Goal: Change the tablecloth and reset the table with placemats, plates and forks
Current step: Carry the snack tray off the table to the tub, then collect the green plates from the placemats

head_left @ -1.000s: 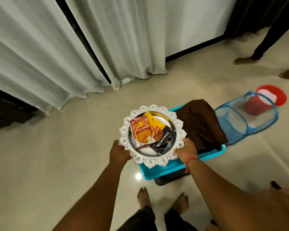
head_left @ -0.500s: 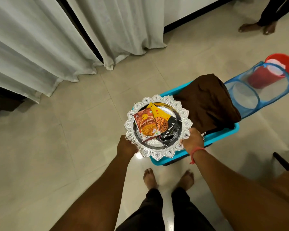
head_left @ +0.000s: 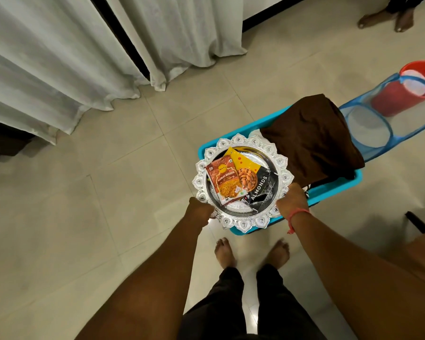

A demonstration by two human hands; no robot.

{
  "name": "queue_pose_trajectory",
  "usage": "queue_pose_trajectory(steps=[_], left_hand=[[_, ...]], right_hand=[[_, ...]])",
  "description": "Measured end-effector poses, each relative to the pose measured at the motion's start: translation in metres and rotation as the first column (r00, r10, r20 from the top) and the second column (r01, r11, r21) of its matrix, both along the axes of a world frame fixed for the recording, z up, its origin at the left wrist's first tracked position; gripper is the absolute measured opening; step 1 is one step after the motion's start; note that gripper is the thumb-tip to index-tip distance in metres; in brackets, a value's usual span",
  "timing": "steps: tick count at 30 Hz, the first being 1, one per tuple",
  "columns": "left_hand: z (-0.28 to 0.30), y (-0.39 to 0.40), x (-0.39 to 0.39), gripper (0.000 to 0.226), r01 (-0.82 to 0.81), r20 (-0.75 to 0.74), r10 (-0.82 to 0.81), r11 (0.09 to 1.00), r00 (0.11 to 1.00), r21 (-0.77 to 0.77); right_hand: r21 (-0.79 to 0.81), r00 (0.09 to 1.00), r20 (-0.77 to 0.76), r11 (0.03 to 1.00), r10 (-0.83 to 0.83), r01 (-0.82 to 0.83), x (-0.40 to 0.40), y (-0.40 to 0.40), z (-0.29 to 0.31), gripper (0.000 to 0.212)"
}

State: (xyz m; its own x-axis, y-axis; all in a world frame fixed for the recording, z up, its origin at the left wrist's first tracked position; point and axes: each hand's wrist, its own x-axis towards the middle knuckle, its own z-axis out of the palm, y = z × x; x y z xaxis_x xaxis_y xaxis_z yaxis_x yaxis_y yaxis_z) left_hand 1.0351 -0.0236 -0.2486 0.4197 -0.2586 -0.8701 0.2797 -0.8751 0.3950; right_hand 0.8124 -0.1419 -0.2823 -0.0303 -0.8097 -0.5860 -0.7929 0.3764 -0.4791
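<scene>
Gripping tray (head_left: 242, 223) between both hands.

- The round silver metal tray with scalloped rim (head_left: 241, 224) is shiny and embossed.
- The red and black snack packets (head_left: 231, 182) on it are glossy printed foil or plastic.
- The turquoise plastic tub (head_left: 334, 190) looks smooth.
- The dark brown folded cloth (head_left: 312, 141) is matt.
- The blue mesh hamper (head_left: 368, 128) is sheer fabric.
- The beige floor tiles (head_left: 84, 217) are polished, with a dull sheen.
- The pale grey curtains (head_left: 47, 69) are soft cloth.
</scene>
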Motion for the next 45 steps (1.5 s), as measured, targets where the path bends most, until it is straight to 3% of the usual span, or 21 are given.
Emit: queue_pose_trajectory(steps=[5, 10, 12, 15, 18, 21, 24, 26, 31, 36, 40, 45], left_hand=[[-0.006, -0.009, 0.004, 0.045, 0.006, -0.006, -0.005, 0.998, 1.000, 0.068], [-0.014, -0.012, 0.014, 0.032, 0.064, 0.067, -0.074, 0.989, 0.995, 0.136], [-0.011, -0.015, 0.013, 0.029, 0.116, 0.091, -0.131, 0.981, 0.987, 0.156], [0.000, -0.019, 0.008, 0.047, 0.222, 0.208, -0.276, 0.942, 0.938, 0.252], [0.014, -0.021, 0.001, 0.051, 0.473, 0.367, -0.567, 0.821, 0.738, 0.319], [0.024, -0.027, -0.001, 0.056, 0.696, 0.524, -0.769, 0.600, 0.365, 0.395], [0.036, -0.044, -0.002, 0.067, 0.805, 0.583, -0.808, 0.397, 0.079, 0.441], [0.052, -0.061, -0.006, 0.070, 0.848, 0.644, -0.762, 0.296, -0.068, 0.440], [0.103, -0.114, -0.034, 0.077, 0.898, 0.738, -0.617, 0.114, -0.271, 0.426], [0.173, -0.180, -0.107, 0.082, 0.931, 0.855, -0.385, -0.039, -0.348, 0.362], [0.238, -0.212, -0.206, 0.086, 0.913, 0.900, -0.185, -0.191, -0.395, 0.361], [0.295, -0.218, -0.336, 0.084, 0.883, 0.941, 0.018, -0.338, -0.339, 0.325]], right_hand=[[0.118, 0.994, -0.075, 0.991, 0.080, -0.071, 0.005, -0.001, -0.003, 0.059], [0.147, 0.991, -0.094, 0.986, 0.099, -0.085, 0.009, -0.002, 0.002, 0.058], [0.162, 0.991, -0.095, 0.984, 0.090, -0.074, 0.008, -0.003, 0.000, 0.058], [0.178, 0.991, -0.109, 0.982, 0.082, -0.062, 0.009, -0.007, 0.000, 0.056], [0.176, 0.981, -0.170, 0.982, 0.097, -0.067, 0.012, -0.011, 0.009, 0.062], [0.102, 0.967, -0.228, 0.991, 0.111, -0.089, 0.012, -0.016, 0.022, 0.068], [-0.018, 0.955, -0.237, 0.982, 0.180, -0.190, 0.009, -0.020, 0.040, 0.075], [-0.108, 0.927, -0.287, 0.954, 0.241, -0.281, 0.001, -0.024, 0.060, 0.080], [-0.236, 0.915, -0.354, 0.929, 0.192, -0.286, -0.031, -0.033, 0.123, 0.083], [-0.368, 0.923, -0.384, 0.919, -0.009, -0.144, -0.105, -0.040, 0.199, 0.086], [-0.477, 0.873, -0.436, 0.879, -0.218, -0.018, -0.194, -0.030, 0.266, 0.094], [-0.624, 0.793, -0.417, 0.774, -0.444, 0.105, -0.307, 0.011, 0.331, 0.086]])
